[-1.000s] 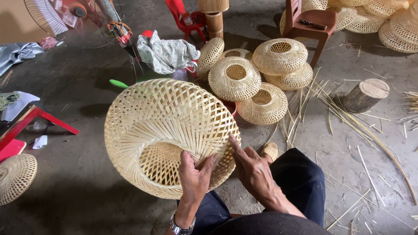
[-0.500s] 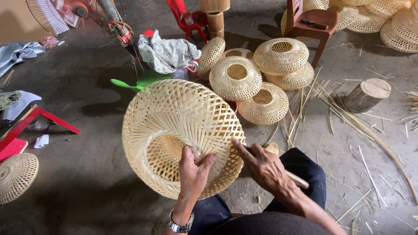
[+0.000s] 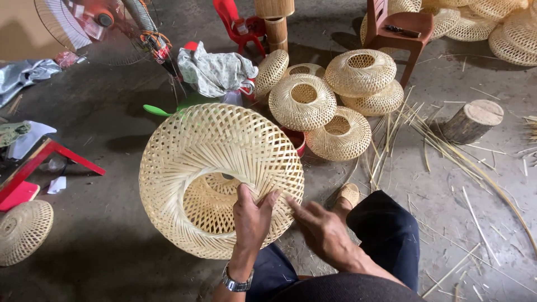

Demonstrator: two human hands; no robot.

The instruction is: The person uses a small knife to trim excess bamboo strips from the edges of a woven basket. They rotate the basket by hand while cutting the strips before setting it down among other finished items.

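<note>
A large round woven bamboo basket (image 3: 212,168) is tilted on its side in front of me, its open mouth facing me. My left hand (image 3: 251,215), with a watch on its wrist, presses flat against the basket's lower right rim, fingers spread over the weave. My right hand (image 3: 321,229) hovers just right of that rim with its fingers stretched out and apart, holding nothing. Its fingertips are close to the rim's loose strip ends. My dark-trousered leg (image 3: 380,235) lies beneath the right hand.
Several finished woven baskets (image 3: 305,100) are piled behind, beside a red bowl (image 3: 295,140). More baskets (image 3: 503,25) lie at the back right with a wooden chair (image 3: 400,28). A log stump (image 3: 472,120), loose bamboo strips (image 3: 442,145), a fan (image 3: 84,19), a cloth bundle (image 3: 215,70) and a small basket (image 3: 22,232) surround me.
The basket has shifted right and turned, showing more of its mouth. My right hand has let go of the thin strip it held and now hovers with fingers apart beside the rim.
</note>
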